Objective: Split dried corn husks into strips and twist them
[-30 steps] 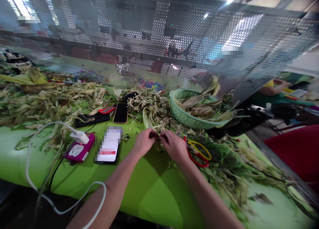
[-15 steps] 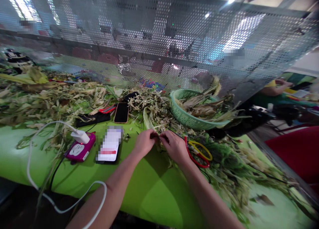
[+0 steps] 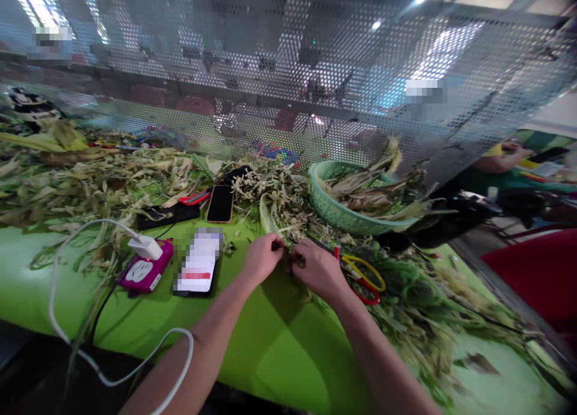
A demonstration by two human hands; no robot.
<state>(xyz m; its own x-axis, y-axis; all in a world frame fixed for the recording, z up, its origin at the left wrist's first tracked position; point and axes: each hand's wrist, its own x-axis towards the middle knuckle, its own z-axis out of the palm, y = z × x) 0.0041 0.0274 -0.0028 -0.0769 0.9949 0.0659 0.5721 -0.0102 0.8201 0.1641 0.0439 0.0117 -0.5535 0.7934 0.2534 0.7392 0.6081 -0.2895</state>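
My left hand (image 3: 265, 257) is closed in a pinch above the green tabletop, its fingertips pointing right. Facing it across a small gap, my right hand (image 3: 315, 266) also has its fingers curled together. Whatever they pinch is too small or hidden to make out. A pale strip of corn husk (image 3: 267, 215) lies just beyond my left fingers, in front of a heap of dried husk bits (image 3: 279, 189). Close by my right wrist rest scissors (image 3: 367, 276) with red and yellow handles, partly hidden by that hand.
A green basket (image 3: 322, 204) of dry husks stands behind my right hand. Left are a lit phone (image 3: 201, 261), a dark phone (image 3: 220, 204) and a purple power strip (image 3: 146, 270) with a white cable. Green fibres (image 3: 410, 282) lie right; a perforated metal screen (image 3: 252, 72) rises behind.
My hands have drawn slightly apart: the fingertips were nearly touching and now a gap shows. My right hand has shifted a little right and down, near the scissors.
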